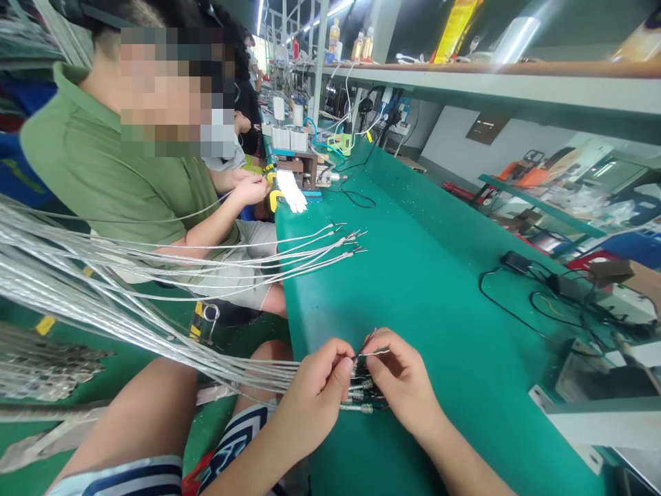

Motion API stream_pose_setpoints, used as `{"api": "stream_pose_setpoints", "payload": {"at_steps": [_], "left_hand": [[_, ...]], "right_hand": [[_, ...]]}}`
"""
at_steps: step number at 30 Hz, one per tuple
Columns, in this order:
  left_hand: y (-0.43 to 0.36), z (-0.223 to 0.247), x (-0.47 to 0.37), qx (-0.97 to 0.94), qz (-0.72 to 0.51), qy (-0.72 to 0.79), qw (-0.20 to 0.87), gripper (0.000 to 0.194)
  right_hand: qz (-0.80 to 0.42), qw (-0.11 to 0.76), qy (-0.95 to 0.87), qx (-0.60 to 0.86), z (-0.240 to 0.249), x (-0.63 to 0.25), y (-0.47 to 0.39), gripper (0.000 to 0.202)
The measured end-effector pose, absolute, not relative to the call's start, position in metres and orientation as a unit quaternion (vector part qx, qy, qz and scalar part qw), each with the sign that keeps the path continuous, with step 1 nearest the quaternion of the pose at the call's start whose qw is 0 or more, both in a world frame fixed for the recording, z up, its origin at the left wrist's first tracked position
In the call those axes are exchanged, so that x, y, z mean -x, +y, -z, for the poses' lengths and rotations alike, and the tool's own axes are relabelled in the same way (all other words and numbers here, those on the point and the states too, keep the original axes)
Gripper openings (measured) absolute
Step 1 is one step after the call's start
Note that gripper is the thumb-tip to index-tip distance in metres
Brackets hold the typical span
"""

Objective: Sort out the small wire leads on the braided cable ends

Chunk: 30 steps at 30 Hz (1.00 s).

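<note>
Hands (pixel 317 386) (pixel 405 372): two, both pinching wires (pixel 359 356); white glove (pixel 292 191): one.

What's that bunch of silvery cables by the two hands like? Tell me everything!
The bunch of cables is long, thin, silvery-white and shiny, perhaps plastic-covered. It comes in from the left and slopes down to the green tabletop, where its ends lie close together, partly hidden by the left hand. Several ends have pale collars with thin wires sticking out, some dark, some pale. The left hand and right hand pinch some of these. The other ends are out of sight.
</note>
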State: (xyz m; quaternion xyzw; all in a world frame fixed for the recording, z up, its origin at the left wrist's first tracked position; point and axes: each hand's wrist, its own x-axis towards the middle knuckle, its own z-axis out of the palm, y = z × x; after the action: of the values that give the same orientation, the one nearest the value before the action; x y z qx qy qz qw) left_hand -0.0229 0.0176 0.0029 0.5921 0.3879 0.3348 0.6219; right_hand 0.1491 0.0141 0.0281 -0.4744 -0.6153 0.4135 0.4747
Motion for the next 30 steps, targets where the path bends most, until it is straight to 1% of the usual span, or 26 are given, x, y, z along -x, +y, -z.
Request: {"api": "stream_pose_setpoints", "payload": {"at_steps": [4, 8, 13, 21, 30], "left_hand": [[0.019, -0.005, 0.024, -0.590, -0.331, 0.377, 0.632, 0.030], [0.019, -0.005, 0.025, -0.589, -0.323, 0.373, 0.640, 0.030], [0.019, -0.008, 0.025, -0.593, -0.318, 0.356, 0.648, 0.029], [0.021, -0.004, 0.025, -0.578, -0.336, 0.369, 0.646, 0.029], [0.023, -0.010, 0.026, -0.593, -0.321, 0.369, 0.640, 0.030]], "right_hand": [[-0.354, 0.454, -0.657, 0.487, -0.026, -0.153, 0.014, 0.004], [-0.339, 0.431, -0.676, 0.492, -0.023, -0.157, 0.014, 0.008], [-0.316, 0.441, -0.703, 0.460, -0.024, -0.159, 0.015, 0.012], [-0.342, 0.455, -0.685, 0.455, -0.023, -0.162, 0.016, 0.011], [-0.327, 0.454, -0.688, 0.463, -0.021, -0.162, 0.016, 0.008]]}}
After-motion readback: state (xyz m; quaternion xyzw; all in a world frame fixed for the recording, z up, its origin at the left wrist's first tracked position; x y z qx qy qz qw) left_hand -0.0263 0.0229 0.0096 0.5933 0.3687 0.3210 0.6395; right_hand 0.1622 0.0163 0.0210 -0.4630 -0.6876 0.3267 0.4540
